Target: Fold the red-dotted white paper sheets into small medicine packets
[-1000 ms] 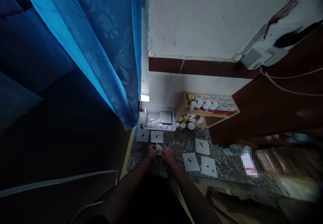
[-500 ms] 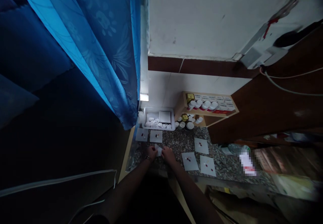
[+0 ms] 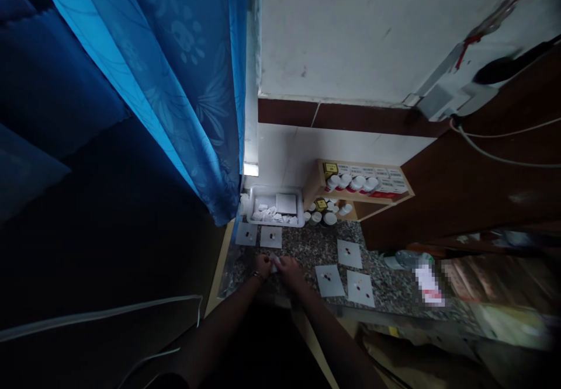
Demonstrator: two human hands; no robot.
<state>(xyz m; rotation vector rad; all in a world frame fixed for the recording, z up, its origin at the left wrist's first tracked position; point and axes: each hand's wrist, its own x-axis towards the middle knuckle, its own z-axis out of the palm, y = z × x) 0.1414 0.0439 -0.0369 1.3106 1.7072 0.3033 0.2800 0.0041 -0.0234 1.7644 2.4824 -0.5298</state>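
Note:
Both hands meet over the speckled stone counter (image 3: pixel 302 246), close to its front edge. Between them is a small folded piece of white paper (image 3: pixel 274 263). My left hand (image 3: pixel 263 265) pinches its left side, and my right hand (image 3: pixel 289 269) grips its right side. Whether anything lies inside the folds is hidden. Just beyond the hands, two flat paper squares (image 3: pixel 271 237) carry a few pills each. To the right lie three more paper squares (image 3: pixel 330 281) with dark red and pale pills on them.
A clear plastic tray (image 3: pixel 300 205) with small folded white packets stands against the wall. Beside it, a wooden shelf (image 3: pixel 366 199) holds white-capped bottles and boxes. A blue curtain (image 3: pixel 184 73) hangs at the left. A plastic bottle (image 3: pixel 407 258) lies at the right.
The paper between my hands has been folded smaller, its raised pointed corner now down. My right hand has shifted slightly left, closer to my left hand.

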